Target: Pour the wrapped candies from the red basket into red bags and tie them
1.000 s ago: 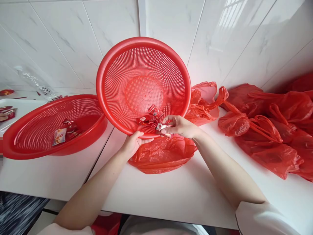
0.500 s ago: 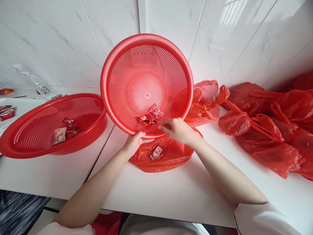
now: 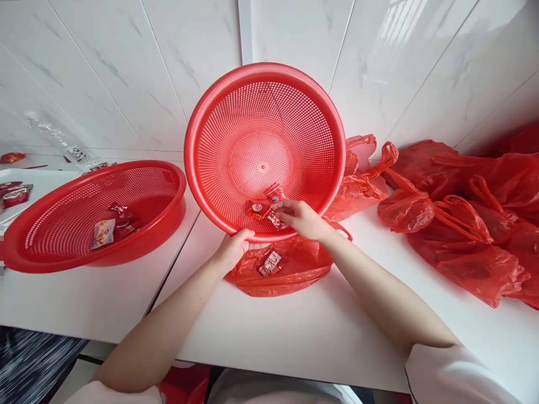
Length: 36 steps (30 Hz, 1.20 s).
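Observation:
A red perforated plastic basket (image 3: 263, 148) is tilted toward me, its front rim gripped by my left hand (image 3: 236, 248). Several small red wrapped candies (image 3: 256, 209) lie low inside it. My right hand (image 3: 301, 217) reaches over the front rim, its thumb and fingers closed about one candy (image 3: 275, 219) at the pile's right side. Beneath the basket, an opened red plastic bag (image 3: 278, 283) spreads on the white table; a packet with white and red printing (image 3: 270, 262) shows in its mouth. The bag's far part is hidden by the basket.
To the left stands a second red basket (image 3: 168, 210) holding a few packets (image 3: 103, 233). Behind it are a white tray (image 3: 42, 177) and a clear plastic bottle (image 3: 59, 140). Filled red bags (image 3: 467, 224) crowd the right side, and a tiled wall (image 3: 290, 33) rises behind.
The tilted basket has shifted slightly right and down. Inside it the candies have spread apart, and my right hand's fingers have come from beside them onto one.

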Available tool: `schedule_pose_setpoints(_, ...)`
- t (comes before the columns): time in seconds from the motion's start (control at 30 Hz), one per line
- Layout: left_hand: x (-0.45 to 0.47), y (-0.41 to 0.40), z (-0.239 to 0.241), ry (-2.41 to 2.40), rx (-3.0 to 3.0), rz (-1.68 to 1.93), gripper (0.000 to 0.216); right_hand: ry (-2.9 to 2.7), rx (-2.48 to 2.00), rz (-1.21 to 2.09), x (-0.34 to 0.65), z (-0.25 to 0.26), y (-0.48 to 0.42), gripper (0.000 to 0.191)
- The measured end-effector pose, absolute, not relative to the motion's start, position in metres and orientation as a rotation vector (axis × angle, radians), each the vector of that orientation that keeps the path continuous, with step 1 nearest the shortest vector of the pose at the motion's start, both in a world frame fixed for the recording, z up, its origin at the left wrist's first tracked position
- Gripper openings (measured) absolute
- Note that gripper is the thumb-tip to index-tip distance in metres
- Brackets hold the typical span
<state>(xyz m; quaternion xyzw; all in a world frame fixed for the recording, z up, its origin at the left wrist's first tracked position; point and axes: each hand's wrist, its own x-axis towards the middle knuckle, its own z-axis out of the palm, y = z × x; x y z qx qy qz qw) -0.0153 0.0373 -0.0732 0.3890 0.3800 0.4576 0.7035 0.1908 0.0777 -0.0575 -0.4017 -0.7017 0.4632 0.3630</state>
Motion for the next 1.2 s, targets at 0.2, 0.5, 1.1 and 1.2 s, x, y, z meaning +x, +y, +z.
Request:
schedule_pose_setpoints(0.2, -0.018, 0.039, -0.074, 0.814, 0.871, 1.055, 0.015, -1.26, -0.856, 1.745, 0.193, -0.055, 0.08, 0.034)
schedule_pose_setpoints(0.5, -0.017, 0.039, -0.073, 0.827, 0.866, 1.059, 0.018, -1.322, -0.824, 1.682, 0.193, -0.053, 0.077, 0.045)
schedule_pose_setpoints(1.1, -0.016, 0.038, -0.071, 0.796, 0.869, 1.039, 0.015, -2.022, -0.808, 1.705, 0.222, -0.028, 0.073, 0.03)
schedule_pose_setpoints(1.2, -0.017, 0.039, -0.072, 0.801, 0.869, 1.066, 0.007, -2.421, -0.89, 1.596, 0.23, -0.016, 0.067, 0.022)
